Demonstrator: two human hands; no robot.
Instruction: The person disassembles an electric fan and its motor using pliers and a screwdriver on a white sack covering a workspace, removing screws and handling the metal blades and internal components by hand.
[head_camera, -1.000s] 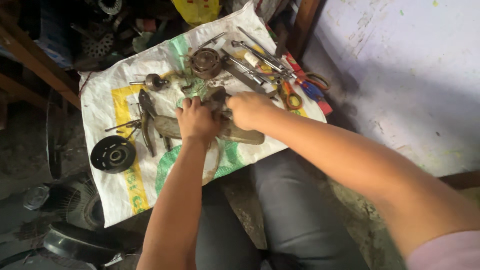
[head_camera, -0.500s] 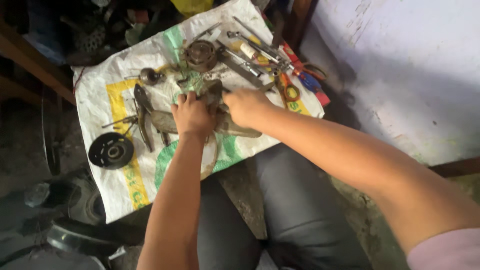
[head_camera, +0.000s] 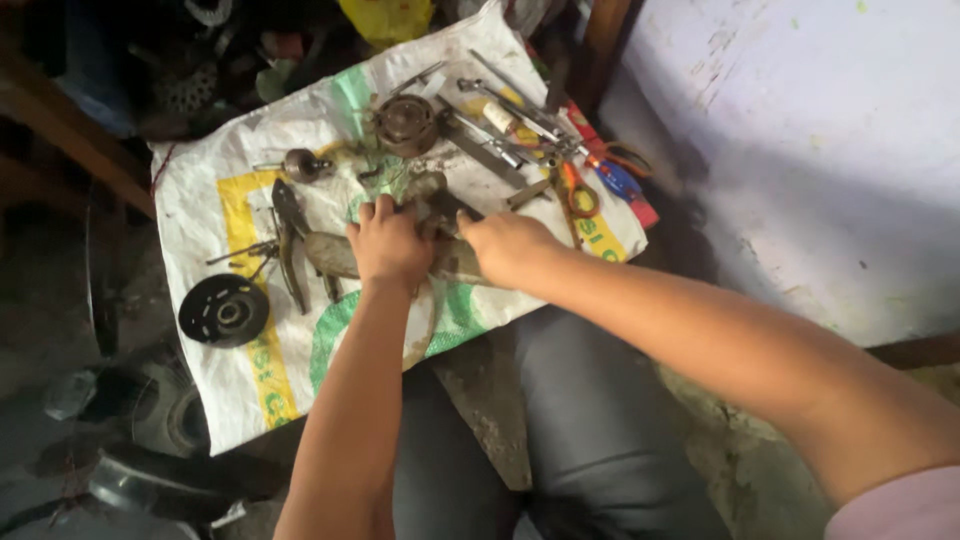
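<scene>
A pale wall (head_camera: 820, 150) rises on my right, and dark clutter of machine parts fills the floor (head_camera: 60, 330) on my left. Between them a white woven sack (head_camera: 250, 390), printed with yellow and green shapes, lies spread flat as my work surface. Along its far edge sit long metal tools (head_camera: 500, 110), a blue-handled screwdriver (head_camera: 612, 178) and orange-handled scissors (head_camera: 578, 196). A round rusty bearing part (head_camera: 406, 125) sits near the top, pliers (head_camera: 288, 245) lie at the left, and a black grooved wheel (head_camera: 223, 310) rests at the sack's left edge.

The rusty metal part (head_camera: 440, 235) lies at the middle of the sack. My left hand (head_camera: 388, 245) has its grip closed over the part's near side, fingers curled on top. My right hand (head_camera: 508, 245) has its grip wrapped around the other end, pressed tight.

Since half a second ago, both hands keep their hold on the part; only my view has shifted slightly.
</scene>
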